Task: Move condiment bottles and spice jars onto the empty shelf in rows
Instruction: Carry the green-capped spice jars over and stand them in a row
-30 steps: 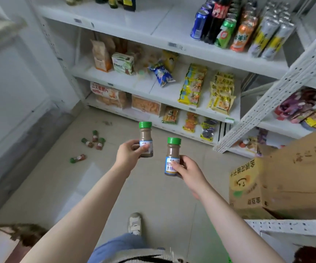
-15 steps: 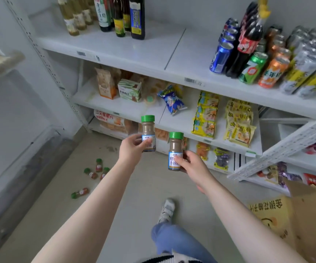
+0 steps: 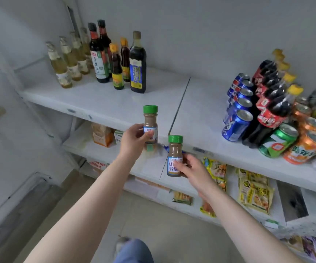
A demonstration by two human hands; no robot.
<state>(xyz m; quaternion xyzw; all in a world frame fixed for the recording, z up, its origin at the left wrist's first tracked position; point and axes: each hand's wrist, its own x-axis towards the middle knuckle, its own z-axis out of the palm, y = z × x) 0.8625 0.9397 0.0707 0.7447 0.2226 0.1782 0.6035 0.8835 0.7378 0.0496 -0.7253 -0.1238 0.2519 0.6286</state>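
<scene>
Your left hand (image 3: 134,138) holds a small glass spice jar with a green lid (image 3: 150,124) upright, just over the front of the white shelf (image 3: 115,103). Your right hand (image 3: 193,170) holds a second green-lidded spice jar (image 3: 175,156), lower, below the shelf edge

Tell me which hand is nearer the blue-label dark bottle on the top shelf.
Left. The left hand, gripping a spice jar, is below the bottle, in front of the shelf edge. The right hand is lower and further right.
</scene>
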